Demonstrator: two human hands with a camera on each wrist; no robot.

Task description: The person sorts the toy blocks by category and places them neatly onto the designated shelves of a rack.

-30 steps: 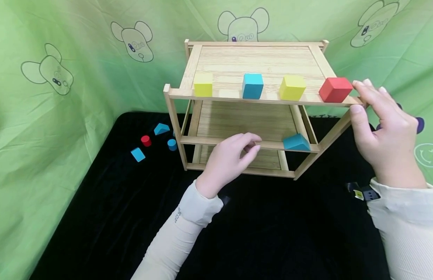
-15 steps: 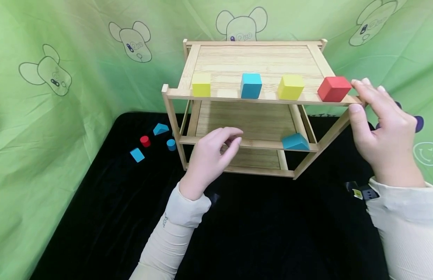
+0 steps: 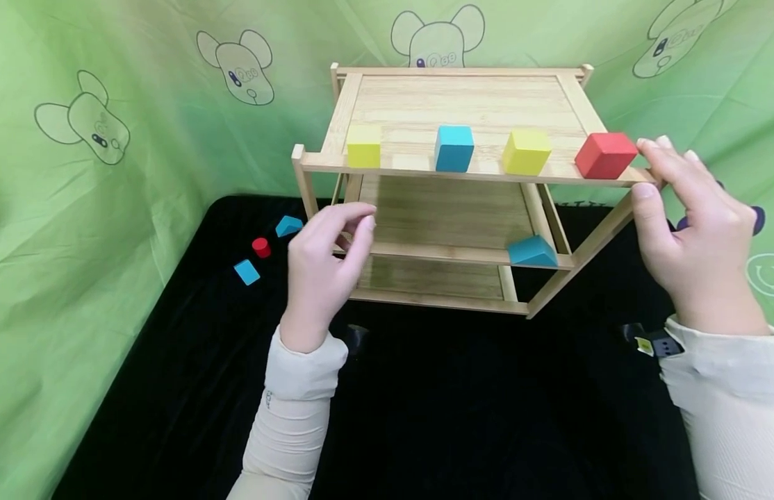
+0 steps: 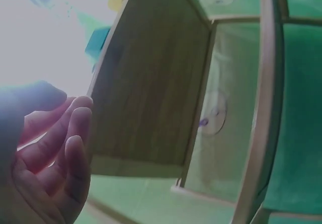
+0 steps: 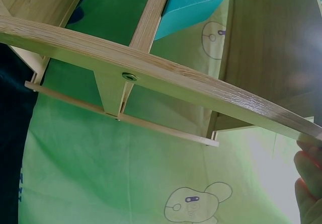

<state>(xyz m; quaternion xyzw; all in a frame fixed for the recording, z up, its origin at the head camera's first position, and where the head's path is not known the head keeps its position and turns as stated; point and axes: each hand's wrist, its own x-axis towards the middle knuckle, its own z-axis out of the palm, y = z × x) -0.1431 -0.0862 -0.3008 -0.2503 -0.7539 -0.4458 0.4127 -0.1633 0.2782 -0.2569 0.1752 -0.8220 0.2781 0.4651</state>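
A three-tier wooden shelf (image 3: 437, 254) stands on black cloth. On its top tier's front edge sit a yellow cube (image 3: 364, 147), a blue cube (image 3: 454, 148), another yellow cube (image 3: 527, 152) and a red cube (image 3: 606, 155). A blue triangular block (image 3: 532, 251) lies at the middle tier's right front. My right hand (image 3: 700, 229) holds the top right front corner, thumb in front, fingertips close to the red cube. Before the shelf's left side hovers my left hand (image 3: 327, 267), loosely curled with nothing in it; the left wrist view shows its fingers (image 4: 75, 158) bent beside the shelf.
Left of the shelf, on the black cloth (image 3: 193, 361), lie a blue triangular block (image 3: 289, 226), a red cylinder (image 3: 261, 247) and a blue square-faced block (image 3: 246, 272). A green curtain (image 3: 143, 139) with mouse drawings hangs behind and on both sides.
My left hand has moved left across the shelf's front, from its middle to its left side, and now hides the small blue cylinder. My right hand stays at the corner.
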